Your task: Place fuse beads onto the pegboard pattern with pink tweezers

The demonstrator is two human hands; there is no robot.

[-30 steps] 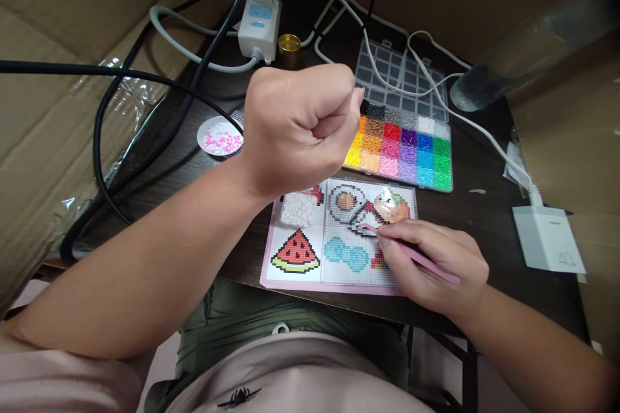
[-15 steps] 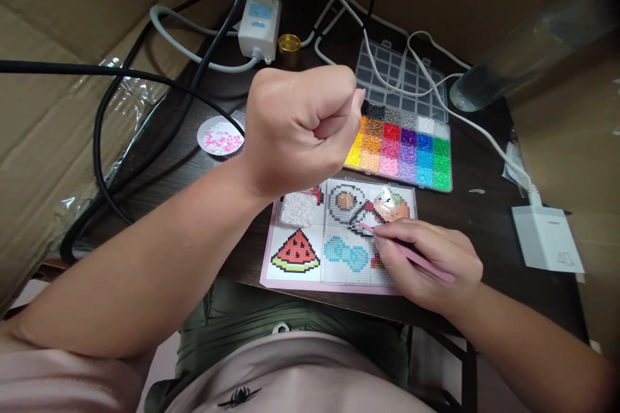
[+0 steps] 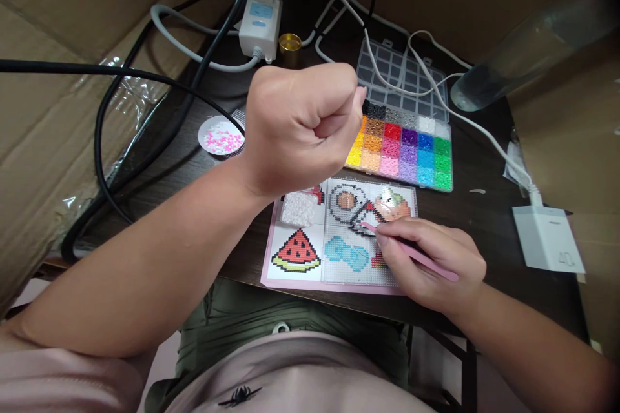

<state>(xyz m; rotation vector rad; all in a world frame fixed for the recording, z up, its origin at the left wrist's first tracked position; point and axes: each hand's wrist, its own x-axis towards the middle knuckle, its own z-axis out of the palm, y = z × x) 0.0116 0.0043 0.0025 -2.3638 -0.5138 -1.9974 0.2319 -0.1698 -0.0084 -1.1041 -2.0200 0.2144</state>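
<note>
And the right hand (image 3: 443,261) is gripping the tweezers (image 3: 426,262) over the pegboard (image 3: 351,279) on the worktop (image 3: 484,232), where a light, steady touch should be preventing knocks, while the left hand (image 3: 303,126) is hovering, closed.

The single head view looks from the wearer's head, forward and steeply down over a pale pink shirt (image 3: 300,381) onto a dark wood-grain tabletop (image 3: 489,226). The bare left hand (image 3: 300,129) looms large, nearer the lens than the clear plastic pegboard (image 3: 358,276) and the right hand (image 3: 453,255) around slim pink tweezers (image 3: 431,262). Brown cardboard walls (image 3: 48,6) bound the view on both sides and behind.
</note>
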